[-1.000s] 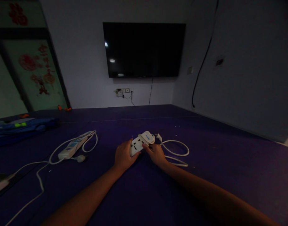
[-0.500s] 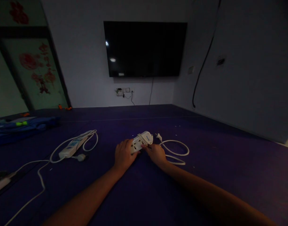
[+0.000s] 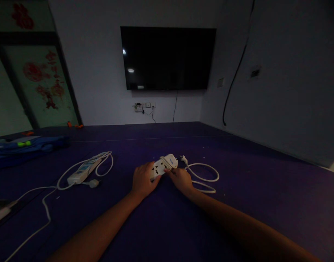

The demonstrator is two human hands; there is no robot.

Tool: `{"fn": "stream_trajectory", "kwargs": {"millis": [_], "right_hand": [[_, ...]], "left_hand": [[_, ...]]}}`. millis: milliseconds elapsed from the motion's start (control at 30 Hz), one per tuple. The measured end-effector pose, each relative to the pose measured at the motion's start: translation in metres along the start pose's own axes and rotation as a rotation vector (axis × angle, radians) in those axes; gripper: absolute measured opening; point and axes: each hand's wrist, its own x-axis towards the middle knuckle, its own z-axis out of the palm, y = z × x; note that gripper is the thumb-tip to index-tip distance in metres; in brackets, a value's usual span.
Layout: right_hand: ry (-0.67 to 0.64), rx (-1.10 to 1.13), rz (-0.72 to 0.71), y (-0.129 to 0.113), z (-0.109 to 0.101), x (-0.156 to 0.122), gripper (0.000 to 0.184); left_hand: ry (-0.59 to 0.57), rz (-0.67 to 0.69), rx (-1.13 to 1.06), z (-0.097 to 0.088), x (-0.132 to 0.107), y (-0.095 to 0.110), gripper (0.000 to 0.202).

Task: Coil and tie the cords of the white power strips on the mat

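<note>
A small white power strip [image 3: 163,166] lies on the dark purple floor mat [image 3: 237,189] in front of me. My left hand [image 3: 143,180] curls round its near left end. My right hand [image 3: 181,179] pinches the strip's right side, where the white cord [image 3: 203,178] wraps over it. That cord runs out to the right in a loose loop, and its plug [image 3: 184,158] lies just beyond the strip. Both hands are closed on the strip.
A second white power strip [image 3: 81,173] with a long cord [image 3: 47,207] lies to the left. Blue fabric [image 3: 25,149] sits at the far left. A black TV [image 3: 168,58] hangs on the wall above wall sockets [image 3: 143,106]. A white object [image 3: 0,215] lies at the left edge.
Both hands stay on the power strip, shifting only slightly; the view tips a little. The cord loop to the right keeps its place.
</note>
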Motion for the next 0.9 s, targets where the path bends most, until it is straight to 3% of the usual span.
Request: {"fn": "stream_trajectory", "kwargs": {"millis": [900], "right_hand": [[-0.018,0.052,-0.004,0.0045,0.0040,0.0037,0.057]], "left_hand": [[-0.030,-0.013,-0.009,0.0005,-0.0003,0.0007,0.049]]}}
